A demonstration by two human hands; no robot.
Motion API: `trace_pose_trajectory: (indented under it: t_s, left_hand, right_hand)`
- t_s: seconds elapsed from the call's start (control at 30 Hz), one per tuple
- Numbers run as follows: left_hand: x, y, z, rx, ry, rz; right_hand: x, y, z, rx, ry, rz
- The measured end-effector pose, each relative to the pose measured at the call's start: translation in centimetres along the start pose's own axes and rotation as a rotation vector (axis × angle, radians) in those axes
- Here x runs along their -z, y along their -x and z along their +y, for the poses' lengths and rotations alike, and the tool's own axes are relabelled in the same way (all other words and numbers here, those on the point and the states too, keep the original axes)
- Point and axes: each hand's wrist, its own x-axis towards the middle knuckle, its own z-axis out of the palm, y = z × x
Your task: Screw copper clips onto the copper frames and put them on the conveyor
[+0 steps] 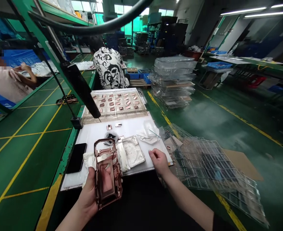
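Note:
My left hand is wrapped round the lower left side of a copper-coloured frame, which is tilted up toward me. Through its rectangular opening some of my fingers show. At the right edge of the white board, my right hand is closed with curled fingers; whether anything is in them is hidden. Between my hands lies a square, stained white tray with a white cloth at its left. Behind the frame is a small bag with dark bits. Two small metal parts lie farther back.
Clear compartment trays with copper-coloured pieces cover the board's far end. A black phone lies left. A dark screwdriver-like tool hangs overhead. Stacked clear trays stand low at right. Two people sit along the green conveyor.

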Motion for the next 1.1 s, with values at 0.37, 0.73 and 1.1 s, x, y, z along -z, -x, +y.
trace_pose_trajectory:
  t_s: [0.37,0.73,1.1]
  left_hand:
    - [-2.0,2.1,-2.0,-0.147,0.177,0.374]
    - [2.2,-0.3,0.5,0.020,-0.007,0.011]
    - [0.5,-2.9,1.5,-0.059,-0.052,0.102]
  right_hand:
    - [-0.5,0.9,2.1,0.316,0.109,-0.287]
    - [0.3,1.5,1.1,0.395,0.184,-0.304]
    - [3.2,-6.0,1.7,-0.027,0.182,0.310]
